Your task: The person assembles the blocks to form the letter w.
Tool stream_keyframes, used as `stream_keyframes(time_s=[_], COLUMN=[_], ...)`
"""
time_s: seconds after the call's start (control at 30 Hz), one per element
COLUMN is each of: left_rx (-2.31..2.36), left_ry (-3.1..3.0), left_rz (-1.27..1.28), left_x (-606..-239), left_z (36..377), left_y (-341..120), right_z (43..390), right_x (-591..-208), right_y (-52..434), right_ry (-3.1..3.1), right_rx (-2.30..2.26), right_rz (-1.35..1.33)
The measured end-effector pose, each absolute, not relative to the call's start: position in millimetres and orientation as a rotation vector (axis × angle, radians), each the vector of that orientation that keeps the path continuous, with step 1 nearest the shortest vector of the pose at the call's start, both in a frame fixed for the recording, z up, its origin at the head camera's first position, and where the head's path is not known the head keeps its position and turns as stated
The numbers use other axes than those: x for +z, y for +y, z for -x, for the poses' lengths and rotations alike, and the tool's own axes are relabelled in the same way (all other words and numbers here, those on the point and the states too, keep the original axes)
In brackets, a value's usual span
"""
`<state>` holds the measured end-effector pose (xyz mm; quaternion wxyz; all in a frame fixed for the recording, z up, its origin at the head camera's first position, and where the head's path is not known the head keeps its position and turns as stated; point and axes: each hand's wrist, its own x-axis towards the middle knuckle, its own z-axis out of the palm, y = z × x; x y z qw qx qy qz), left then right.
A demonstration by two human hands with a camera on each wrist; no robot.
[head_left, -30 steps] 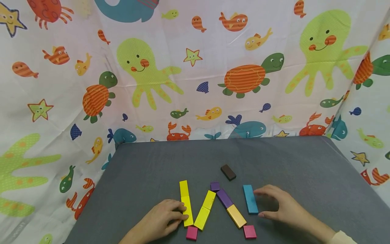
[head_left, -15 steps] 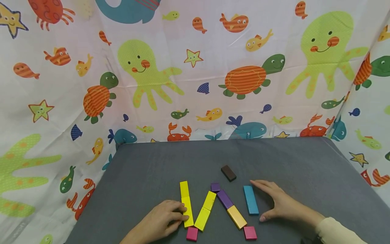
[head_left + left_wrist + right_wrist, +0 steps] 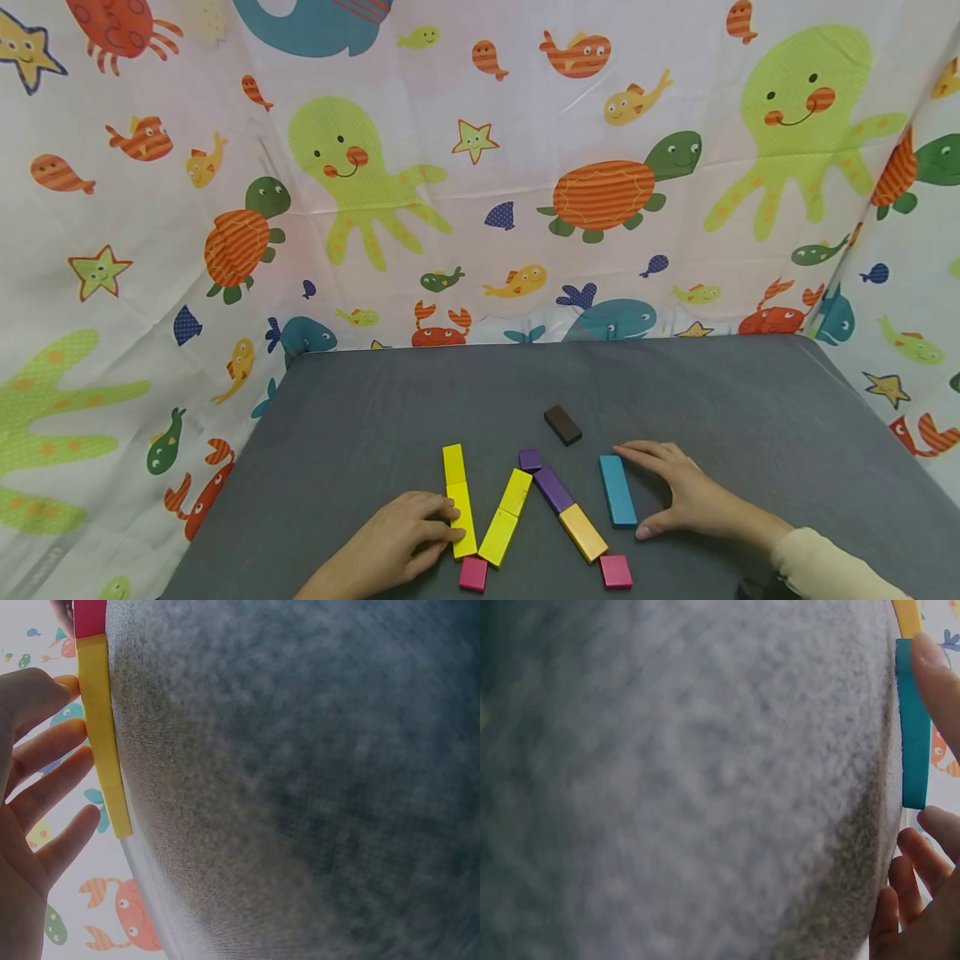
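Observation:
In the head view my left hand [image 3: 408,533] rests its fingertips on the left yellow block [image 3: 460,518]. The left wrist view has those fingers [image 3: 56,787] fairly straight and spread along that yellow block [image 3: 97,712]. My right hand [image 3: 690,496] spans a blue block [image 3: 617,492] lying flat, index fingertip right at its far end and thumb at its near corner. Thumb and index also bracket the blue block [image 3: 913,735] in the right wrist view; the other fingers are bent below.
Yellow [image 3: 504,518], purple [image 3: 553,489] and orange [image 3: 582,533] blocks form a zigzag between the hands. Pink cubes [image 3: 472,575] sit at its lower corners, a purple cube [image 3: 529,460] at its top. A dark brown block [image 3: 562,425] lies farther back on the grey table [image 3: 375,400].
My right hand has spread thumb and index from the blue block's right side toward its two ends. The left hand and the blocks stay in place.

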<state>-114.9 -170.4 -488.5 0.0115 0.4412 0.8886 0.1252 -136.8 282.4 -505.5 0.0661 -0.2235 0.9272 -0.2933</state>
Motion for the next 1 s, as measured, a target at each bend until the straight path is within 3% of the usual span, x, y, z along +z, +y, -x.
stream_keyframes(time_s=[1.0], left_rx=[0.374], left_ry=[2.787], left_rz=[-1.405], left_x=[-489.1], left_z=[114.4], left_y=[-170.5], right_z=[138.9], right_x=[-505.5], right_y=[277.3], right_ry=[2.841], right_rx=[-0.901], right_rz=[0.652])
